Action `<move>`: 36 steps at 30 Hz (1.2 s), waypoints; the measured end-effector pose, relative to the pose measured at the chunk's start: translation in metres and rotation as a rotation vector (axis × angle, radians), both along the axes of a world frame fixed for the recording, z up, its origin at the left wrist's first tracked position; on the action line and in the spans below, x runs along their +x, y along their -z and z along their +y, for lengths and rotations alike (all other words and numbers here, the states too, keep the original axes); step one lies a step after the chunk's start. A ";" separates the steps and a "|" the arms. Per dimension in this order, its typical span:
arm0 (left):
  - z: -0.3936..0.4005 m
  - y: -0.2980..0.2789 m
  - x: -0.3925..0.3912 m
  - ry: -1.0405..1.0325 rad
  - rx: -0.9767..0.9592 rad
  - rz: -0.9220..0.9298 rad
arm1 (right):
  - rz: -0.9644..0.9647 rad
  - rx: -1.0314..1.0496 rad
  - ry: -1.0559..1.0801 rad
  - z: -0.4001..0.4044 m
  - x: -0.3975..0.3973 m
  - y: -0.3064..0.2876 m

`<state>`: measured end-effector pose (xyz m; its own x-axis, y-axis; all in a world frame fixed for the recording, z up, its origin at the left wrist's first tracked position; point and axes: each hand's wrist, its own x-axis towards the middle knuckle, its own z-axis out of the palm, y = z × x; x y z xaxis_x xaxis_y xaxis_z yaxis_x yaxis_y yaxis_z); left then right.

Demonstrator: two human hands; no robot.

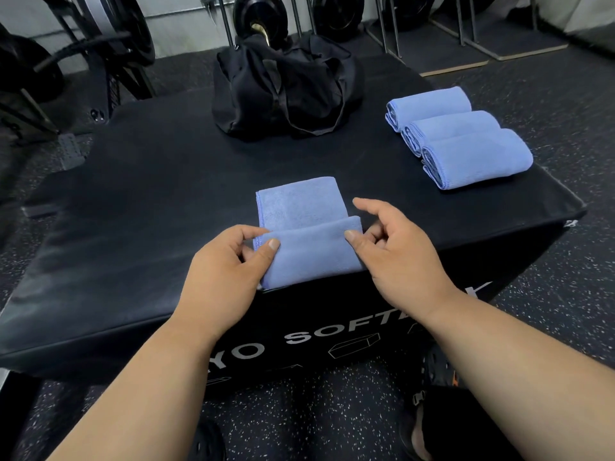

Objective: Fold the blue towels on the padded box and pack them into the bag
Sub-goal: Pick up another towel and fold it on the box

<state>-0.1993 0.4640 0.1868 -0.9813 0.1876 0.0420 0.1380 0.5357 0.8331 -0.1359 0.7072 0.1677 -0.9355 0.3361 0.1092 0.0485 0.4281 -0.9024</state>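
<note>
A blue towel (306, 231) is held at the near edge of the padded box (133, 227), directly between the two hands, so that the fold can be made on a flat, firm surface close to the body. Its near flap is doubled over the lower layer, while the far part is left lying flat beyond the fingertips. The left hand (229, 261) is closed on the left end of that flap, with the thumb on top and the fingers tucked beneath, apparently so that both layers are kept aligned along the stitched hem. The right hand (392, 247) is set against the right end of the flap; the thumb tip is pressed on the cloth and the curled fingers appear to be tucked against its edge, while the index finger is lifted free above the cloth. A two-ended hold is likely chosen so that the flap can be carried forward evenly, without skewing.

Beyond and to the right of the right hand, three folded towels (462, 141) are lined up side by side, touching one another, presumably kept out of the working area until packing begins. Straight ahead of both hands, well apart from the towel being folded, a black duffel bag (286, 91) is stood at the far side of the box, its straps draped over the front. Whether its top is unzipped cannot be told. No towel is seen inside the bag, so packing is judged not yet begun.
</note>
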 end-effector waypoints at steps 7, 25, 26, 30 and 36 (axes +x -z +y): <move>0.006 -0.003 0.006 -0.043 -0.124 0.313 | 0.005 0.132 0.068 -0.002 -0.006 0.003; -0.013 0.024 -0.004 0.369 -0.486 0.269 | 0.066 0.645 -0.357 0.010 0.001 0.022; -0.013 0.022 -0.003 0.355 -0.455 0.260 | 0.077 0.629 -0.348 0.012 0.000 0.022; -0.017 0.014 -0.003 0.277 -0.333 0.277 | 0.141 0.470 -0.226 0.015 -0.002 0.012; -0.012 -0.009 0.005 0.159 -0.077 0.160 | 0.156 0.089 -0.098 0.008 0.004 -0.010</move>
